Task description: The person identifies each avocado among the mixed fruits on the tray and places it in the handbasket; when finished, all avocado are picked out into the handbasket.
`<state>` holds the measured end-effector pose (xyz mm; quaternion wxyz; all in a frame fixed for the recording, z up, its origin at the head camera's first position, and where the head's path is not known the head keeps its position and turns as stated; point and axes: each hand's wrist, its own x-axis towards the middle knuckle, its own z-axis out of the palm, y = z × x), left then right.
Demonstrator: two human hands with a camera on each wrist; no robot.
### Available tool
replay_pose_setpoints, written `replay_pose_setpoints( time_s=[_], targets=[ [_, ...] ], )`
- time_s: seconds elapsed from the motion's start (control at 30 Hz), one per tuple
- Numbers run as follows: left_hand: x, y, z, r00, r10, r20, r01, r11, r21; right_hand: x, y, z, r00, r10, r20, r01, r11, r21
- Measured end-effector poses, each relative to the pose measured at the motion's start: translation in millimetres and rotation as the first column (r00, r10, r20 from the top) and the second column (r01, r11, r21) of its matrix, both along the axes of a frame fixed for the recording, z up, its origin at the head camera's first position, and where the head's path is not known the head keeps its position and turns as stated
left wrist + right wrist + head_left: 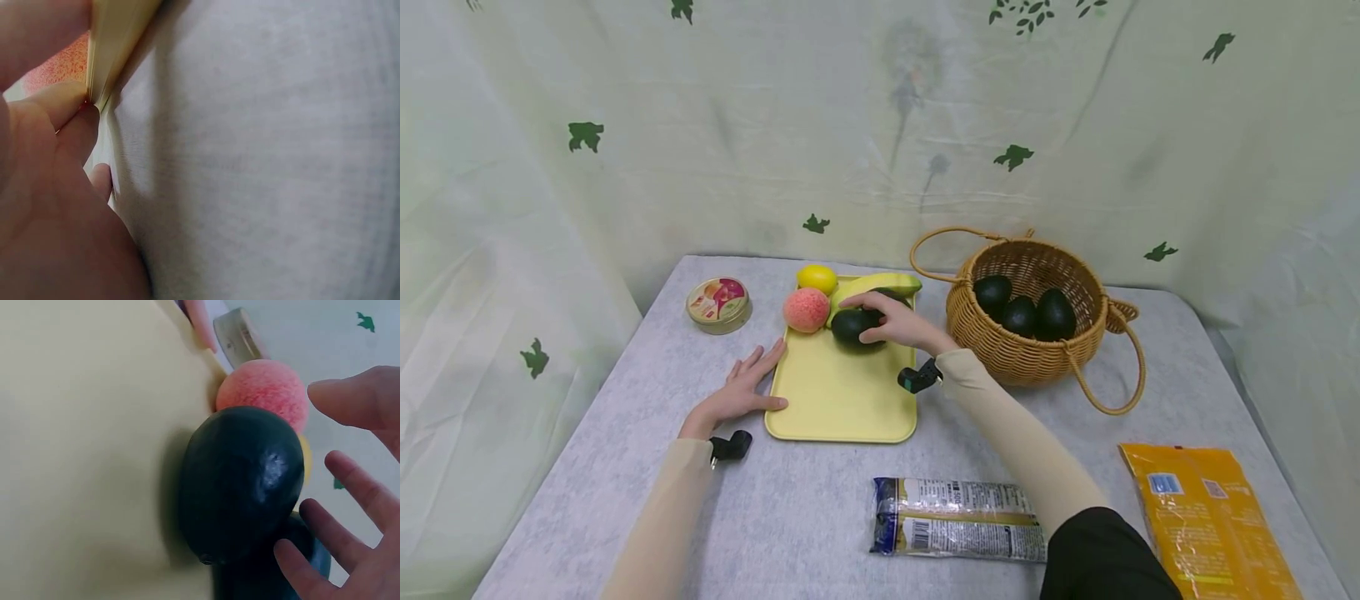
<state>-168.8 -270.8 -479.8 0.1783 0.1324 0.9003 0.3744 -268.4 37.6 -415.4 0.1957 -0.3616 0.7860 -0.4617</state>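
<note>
A yellow tray lies on the table, and my left hand touches its left edge with fingers spread. The left wrist view shows that hand's fingertips against the tray's side. My right hand is over a dark avocado on the tray. In the right wrist view its fingers are spread and appear apart from the avocado. A second avocado lies just behind, partly hidden by the hand. Beside them are a peach, a lemon and bananas.
A wicker basket with several avocados stands to the right, its handles sticking out. A round tin sits at the back left. A plastic packet lies in front, and an orange bag at the front right.
</note>
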Motion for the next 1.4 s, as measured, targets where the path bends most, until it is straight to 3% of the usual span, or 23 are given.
replay_pose_setpoints(
  time_s=[0.17,0.33,0.43,0.63,0.87,1.0,1.13,1.3,1.4],
  targets=[
    [0.4,0.6,0.4,1.0,0.001,-0.002,-0.001,1.0,0.001,-2.5,-7.4,-4.3,0.993,0.023,-0.112,-0.012,0.995,0.099],
    [0.5,0.7,-0.2,1.0,0.003,0.0,-0.003,1.0,0.004,0.0,-15.9,-7.6,0.969,0.066,-0.238,-0.005,0.969,0.248],
    [0.6,0.5,-0.4,1.0,0.006,-0.001,-0.006,1.0,0.004,4.2,-20.2,-10.0,0.967,0.07,-0.246,0.008,0.953,0.303],
    [1.4,1.0,0.6,1.0,0.009,0.0,-0.009,1.0,0.001,10.1,-25.9,-20.8,0.982,0.073,-0.175,-0.017,0.953,0.303],
    [1.7,1.6,1.4,1.0,0.011,0.001,-0.011,1.0,-0.001,11.0,-25.3,-23.0,0.975,0.046,-0.216,0.003,0.975,0.222],
    [1.0,1.5,0.4,1.0,0.006,-0.002,-0.006,1.0,-0.003,16.3,-17.1,-7.1,0.987,0.0,-0.161,0.022,0.991,0.136],
    [0.5,1.6,-0.2,1.0,0.004,-0.002,-0.004,1.0,-0.007,23.5,-3.2,17.9,0.999,-0.038,-0.022,0.039,0.999,0.031],
    [0.9,2.0,0.3,1.0,0.007,-0.001,-0.007,1.0,-0.008,27.3,22.0,47.9,0.983,-0.055,0.173,0.073,0.992,-0.1],
    [1.4,2.3,1.0,1.0,0.007,0.001,-0.007,1.0,-0.003,27.9,42.2,65.3,0.976,-0.084,0.203,0.114,0.983,-0.142]
  ],
)
